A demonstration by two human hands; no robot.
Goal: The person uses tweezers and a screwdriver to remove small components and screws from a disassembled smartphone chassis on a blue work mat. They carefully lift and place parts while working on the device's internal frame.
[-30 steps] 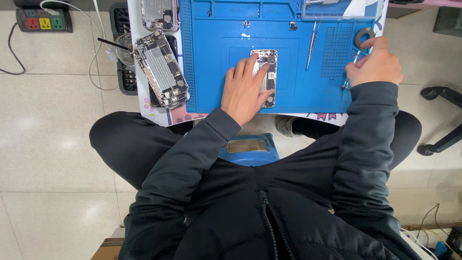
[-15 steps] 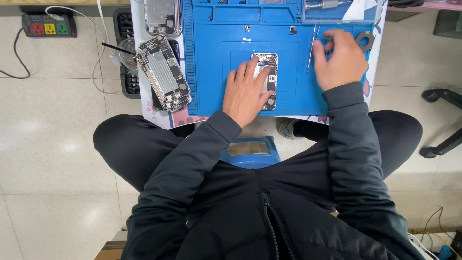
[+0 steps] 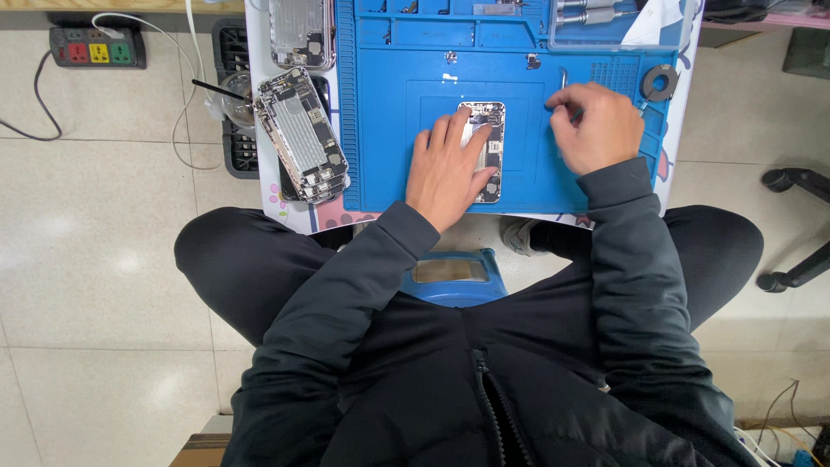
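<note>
Pale floor tiles surround the small bench where I am working, and a blue repair mat covers most of its top. My left hand lies flat, fingers spread and open, pressing down on an opened phone chassis in the middle of the mat; it grips nothing, it only pins the chassis in place. My right hand sits just beside the chassis to the right, fingers curled together over a thin metal tool, probably tweezers, of which only the upper end shows above the knuckles. I cannot tell whether the pinch has closed on it or merely touches it.

As for progress, I judge the work to be in its middle: the chassis lies open with its inner parts exposed, so opening is done, while the fine work inside looks unfinished, since the tool tip is not at the chassis. A few small bits, too tiny to identify, lie on the mat above it.

Farther out, a roll of tape rests at the mat's right edge. To the left, off the mat, a stack of bare phone housings leans at an angle, another housing above it. A power strip lies on the floor at far left.
</note>
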